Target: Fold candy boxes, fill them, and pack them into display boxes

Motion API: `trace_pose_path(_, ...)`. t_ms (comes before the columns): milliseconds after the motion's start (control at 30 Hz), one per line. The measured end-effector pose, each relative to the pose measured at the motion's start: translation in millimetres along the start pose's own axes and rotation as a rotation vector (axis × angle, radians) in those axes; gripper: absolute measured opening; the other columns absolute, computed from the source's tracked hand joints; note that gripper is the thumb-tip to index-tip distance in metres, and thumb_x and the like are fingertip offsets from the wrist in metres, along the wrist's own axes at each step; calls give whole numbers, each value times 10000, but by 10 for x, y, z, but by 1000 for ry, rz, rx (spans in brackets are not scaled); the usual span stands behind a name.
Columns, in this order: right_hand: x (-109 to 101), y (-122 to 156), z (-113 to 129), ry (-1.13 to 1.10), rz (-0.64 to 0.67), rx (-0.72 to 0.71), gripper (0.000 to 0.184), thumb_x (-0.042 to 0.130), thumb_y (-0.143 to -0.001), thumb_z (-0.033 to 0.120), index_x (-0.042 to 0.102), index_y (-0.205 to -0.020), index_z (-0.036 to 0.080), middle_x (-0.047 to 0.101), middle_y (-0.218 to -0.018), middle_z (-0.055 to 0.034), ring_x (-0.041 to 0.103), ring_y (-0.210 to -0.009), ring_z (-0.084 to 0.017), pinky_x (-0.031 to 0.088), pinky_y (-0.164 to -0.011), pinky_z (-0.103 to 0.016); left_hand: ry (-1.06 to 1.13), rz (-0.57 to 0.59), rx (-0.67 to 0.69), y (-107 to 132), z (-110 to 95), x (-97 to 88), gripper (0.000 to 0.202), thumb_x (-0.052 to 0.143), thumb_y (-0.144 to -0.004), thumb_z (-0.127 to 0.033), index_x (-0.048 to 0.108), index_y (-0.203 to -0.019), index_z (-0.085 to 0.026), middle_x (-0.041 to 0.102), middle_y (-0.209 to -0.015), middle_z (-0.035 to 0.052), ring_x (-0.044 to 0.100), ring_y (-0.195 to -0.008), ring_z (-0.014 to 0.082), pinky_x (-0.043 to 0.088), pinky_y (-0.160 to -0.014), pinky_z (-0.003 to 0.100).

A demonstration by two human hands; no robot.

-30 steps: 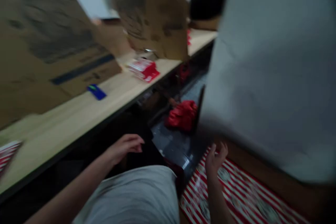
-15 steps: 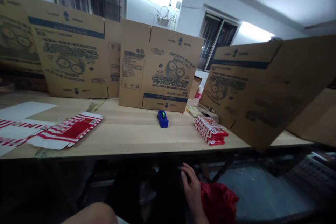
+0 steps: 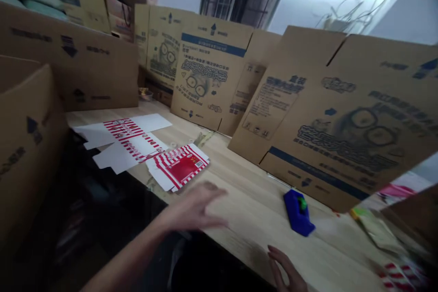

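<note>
My left hand [image 3: 196,207] reaches over the front edge of the wooden table [image 3: 253,212], fingers stretched out and empty, just right of a flat red-and-white striped carton [image 3: 179,169]. My right hand [image 3: 287,271] hovers low at the table's near edge with fingers spread, holding nothing. A blue tape dispenser [image 3: 298,212] lies on the table above my right hand.
More flat striped carton blanks [image 3: 126,139] lie at the left of the table. Large printed cardboard boxes [image 3: 342,123] stand along the back, with another [image 3: 23,146] at the near left. A stack of striped cartons [image 3: 404,276] shows at the bottom right.
The view swung left along the table. My hands rose from below the table edge to the tabletop, the left one now reaching towards the striped carton.
</note>
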State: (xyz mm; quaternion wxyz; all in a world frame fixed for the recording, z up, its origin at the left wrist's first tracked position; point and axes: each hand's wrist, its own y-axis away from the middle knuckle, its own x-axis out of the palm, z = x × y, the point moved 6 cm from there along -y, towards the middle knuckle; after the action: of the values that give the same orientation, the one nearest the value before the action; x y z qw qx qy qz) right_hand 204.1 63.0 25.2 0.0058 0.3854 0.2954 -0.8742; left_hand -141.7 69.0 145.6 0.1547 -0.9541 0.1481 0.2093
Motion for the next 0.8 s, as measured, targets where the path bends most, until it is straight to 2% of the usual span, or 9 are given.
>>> trace_pose_path(33,96,-134,91,-17,31,-14,253,581,-865,411,748,-937,235,732,-1030,-103,707,-938,-298,612,-813,-415,-245,-171,-147,-157,270,-211,760,768,-628,-529,569,-1295,-224,507,-1384,160,331,-1344,427,224,-1113,574)
trace_pose_path(67,183,-253,198,-36,50,-35,247,575,-872,406,744,-931,236,731,-1028,-103,706,-941,-291,611,-813,-409,-448,-264,-290,-294,525,-375,908,818,-556,-502,517,-1343,-163,419,-1450,212,226,-1377,474,120,-1112,628)
trace_pose_path(133,333,-446,399,-77,65,-76,233,563,-886,391,735,-916,238,729,-1020,-103,705,-940,-275,613,-803,-391,-656,-280,-527,-517,999,-583,1133,852,-473,-514,398,-1419,-86,258,-1514,290,70,-1393,530,9,-1085,664)
trace_pose_path(233,536,-621,565,-135,100,-128,214,549,-902,360,725,-943,246,722,-1030,-103,700,-951,-257,610,-802,-370,-685,-271,-676,-671,1484,-763,1228,845,-454,-535,321,-1442,-27,222,-1497,352,46,-1359,591,48,-1046,695)
trace_pose_path(367,722,-681,524,-212,190,-170,217,547,-907,357,731,-958,255,720,-1024,-107,698,-955,-251,610,-799,-356,-687,-275,-802,-644,1782,-813,1279,861,-368,-538,354,-1424,-24,278,-1454,388,123,-1330,629,184,-991,726)
trace_pose_path(467,744,-687,366,-264,220,-160,236,543,-901,384,742,-920,259,730,-972,-110,709,-908,-258,617,-770,-355,-712,-278,-838,-660,1815,-797,1313,867,-330,-538,351,-1425,-29,278,-1448,398,138,-1332,625,208,-976,730)
trace_pose_path(567,732,-754,171,-329,238,-106,244,559,-881,412,749,-889,260,737,-943,-107,713,-884,-268,613,-772,-367,-754,-301,-832,-716,1684,-870,1278,866,-344,-523,358,-1416,-47,349,-1414,390,226,-1317,602,170,-1000,717)
trace_pose_path(700,810,-1053,69,-519,274,131,313,625,-818,506,744,-825,217,740,-885,-118,709,-854,-286,594,-796,-409,-802,-318,-741,-779,1229,-954,1111,803,-492,-544,361,-1403,-87,543,-1280,311,469,-1199,507,259,-1019,620)
trace_pose_path(800,969,-1316,286,-879,372,400,454,708,-738,556,713,-992,180,725,-1012,-149,693,-943,-301,560,-857,-460,-792,-288,-611,-797,769,-724,1081,753,-545,-600,318,-1421,-137,592,-1252,236,542,-1150,442,375,-973,507)
